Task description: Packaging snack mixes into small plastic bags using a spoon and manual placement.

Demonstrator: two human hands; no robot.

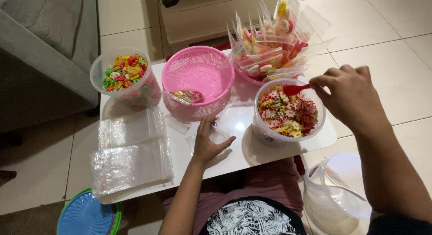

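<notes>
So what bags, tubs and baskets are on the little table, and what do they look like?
Filled clear bags: piled in a heap at the back right, colourful pieces inside.
Empty clear bags: flat stack, front left.
Round clear tub: by the right hand with the red scoop, mixed coloured bits inside.
Round clear tub: back left, colourful ring shapes.
Pink basket: middle, one small filled bag inside.
Small clear bag: under the left hand.

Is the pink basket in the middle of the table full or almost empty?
Almost empty. The pink basket holds only one small filled bag against its near wall; the rest of its inside shows bare pink mesh.
</notes>
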